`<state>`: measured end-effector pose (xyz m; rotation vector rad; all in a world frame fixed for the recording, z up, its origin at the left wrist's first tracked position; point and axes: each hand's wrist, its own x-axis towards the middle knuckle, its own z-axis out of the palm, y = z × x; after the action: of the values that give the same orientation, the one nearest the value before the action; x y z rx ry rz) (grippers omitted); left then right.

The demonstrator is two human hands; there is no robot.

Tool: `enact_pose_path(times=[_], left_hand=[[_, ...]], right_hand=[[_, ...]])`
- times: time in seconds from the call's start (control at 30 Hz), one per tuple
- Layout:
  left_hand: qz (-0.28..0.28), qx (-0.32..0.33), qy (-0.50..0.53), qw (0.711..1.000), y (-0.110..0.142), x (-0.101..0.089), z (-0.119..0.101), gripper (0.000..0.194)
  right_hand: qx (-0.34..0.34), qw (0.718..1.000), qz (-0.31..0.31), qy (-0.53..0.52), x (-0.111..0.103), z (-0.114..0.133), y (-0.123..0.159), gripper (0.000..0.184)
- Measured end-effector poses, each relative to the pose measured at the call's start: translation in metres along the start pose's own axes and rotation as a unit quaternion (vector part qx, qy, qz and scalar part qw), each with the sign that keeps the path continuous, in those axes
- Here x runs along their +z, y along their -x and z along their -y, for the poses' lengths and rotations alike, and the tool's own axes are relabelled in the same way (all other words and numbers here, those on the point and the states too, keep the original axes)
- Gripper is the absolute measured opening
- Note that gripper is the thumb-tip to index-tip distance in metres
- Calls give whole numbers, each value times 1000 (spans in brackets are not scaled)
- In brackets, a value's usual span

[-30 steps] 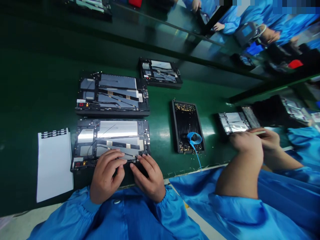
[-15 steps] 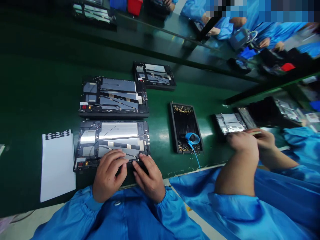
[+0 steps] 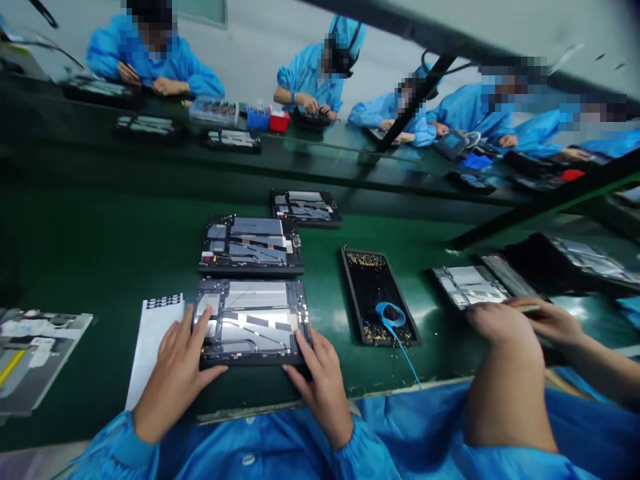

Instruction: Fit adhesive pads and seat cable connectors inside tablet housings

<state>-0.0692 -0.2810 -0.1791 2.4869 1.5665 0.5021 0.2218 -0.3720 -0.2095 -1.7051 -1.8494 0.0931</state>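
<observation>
The person's left hand (image 3: 175, 363) grasps the near device (image 3: 260, 328) at its 9 o'clock end, thumb at the near edge; the right hand (image 3: 324, 373) grasps its 4 o'clock corner. The opened device lies between them on the table (image 3: 125, 257). The step in hand looks like steadying or positioning it; shifting it would call for a level, even grip kept to the edges. Just beyond, at 12 o'clock, lies a second device (image 3: 257, 241); a tray (image 3: 352, 300) sits at 2 o'clock, white sheets (image 3: 150, 333) at 9 o'clock.
</observation>
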Motion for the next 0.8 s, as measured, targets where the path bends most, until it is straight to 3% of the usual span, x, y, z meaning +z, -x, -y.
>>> enact_pose_path(times=[0.1,0.23,0.3,0.37,0.47,0.53,0.67,0.73,0.8], left_hand=[[1,-43,28,999,20,-5,-8,99],[-55,-42,54,996,25,-35,-22,90],[-82,-28,60,994,0,-53,-21,89],[-87,-21,69,994,-44,-64,-12,94],[-76,-28,100,992,-117,-62,8,101],[-60,-27,121,991,-152,-52,21,104],[-43,-22,137,989,-175,-36,39,114],[-26,-42,169,984,-180,-41,48,112],[-10,-83,208,974,-198,-55,59,99]], right_hand=[[-28,999,-24,-11,-10,2,11,57],[-47,997,-52,-37,-30,8,6,57],[-38,995,-61,-62,-31,6,-22,58],[-40,992,-79,-93,-22,-2,-65,60],[-55,986,-111,-109,5,-23,-134,62],[-55,987,-115,-95,23,-36,-165,63],[-64,988,-112,-79,38,-50,-183,69],[-57,989,-95,-93,29,-57,-193,77],[-6,992,-64,-107,13,-70,-221,73]])
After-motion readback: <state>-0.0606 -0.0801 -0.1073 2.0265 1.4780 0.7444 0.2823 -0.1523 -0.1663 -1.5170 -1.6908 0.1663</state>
